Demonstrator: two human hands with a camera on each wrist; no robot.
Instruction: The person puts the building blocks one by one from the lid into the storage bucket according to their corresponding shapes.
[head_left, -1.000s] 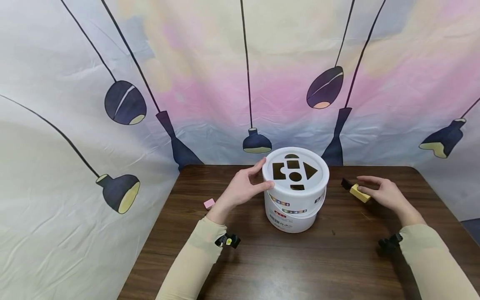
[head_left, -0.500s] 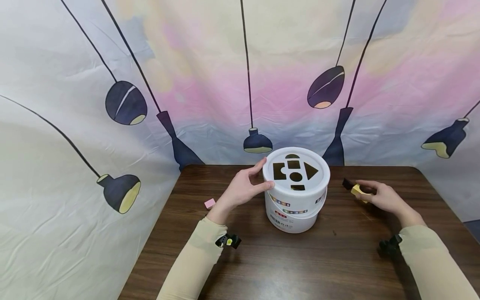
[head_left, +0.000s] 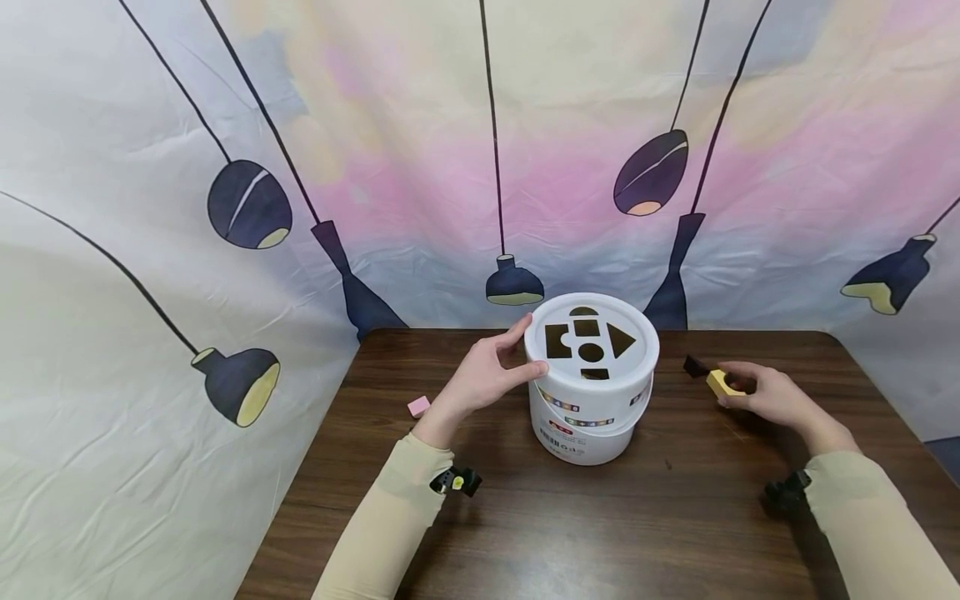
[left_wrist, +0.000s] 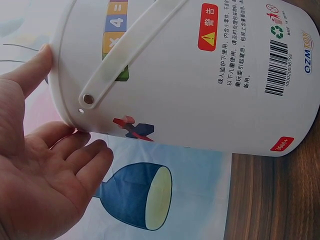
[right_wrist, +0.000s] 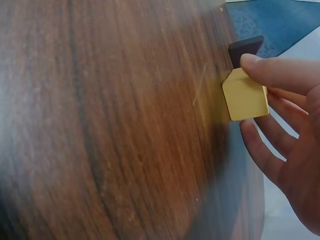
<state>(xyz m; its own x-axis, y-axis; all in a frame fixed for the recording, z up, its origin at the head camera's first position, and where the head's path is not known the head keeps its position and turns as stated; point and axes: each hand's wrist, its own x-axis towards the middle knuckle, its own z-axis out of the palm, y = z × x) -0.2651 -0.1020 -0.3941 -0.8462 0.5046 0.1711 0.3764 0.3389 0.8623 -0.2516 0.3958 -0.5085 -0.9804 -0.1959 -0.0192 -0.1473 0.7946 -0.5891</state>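
A white plastic bucket (head_left: 581,433) stands on the table. Its lid (head_left: 558,371) has cut-out holes of several shapes. My left hand (head_left: 483,371) holds the lid's rim on the left side, thumb toward the front and fingers behind. The left wrist view shows the bucket's hanging handle (left_wrist: 130,55). To the right, my right hand (head_left: 776,400) pinches a yellow block (right_wrist: 246,97) between thumb and fingers, low over the table. Just behind it is a dark block (head_left: 695,367); whether the two touch I cannot tell.
A small pink block (head_left: 418,407) lies on the brown wooden table (head_left: 637,533), left of the bucket and beyond my left wrist. A cloth (head_left: 420,167) printed with hanging lamps is behind the table's far edge.
My right hand's fingers have come round the yellow block, which has turned slightly. The left hand and the bucket keep their places.
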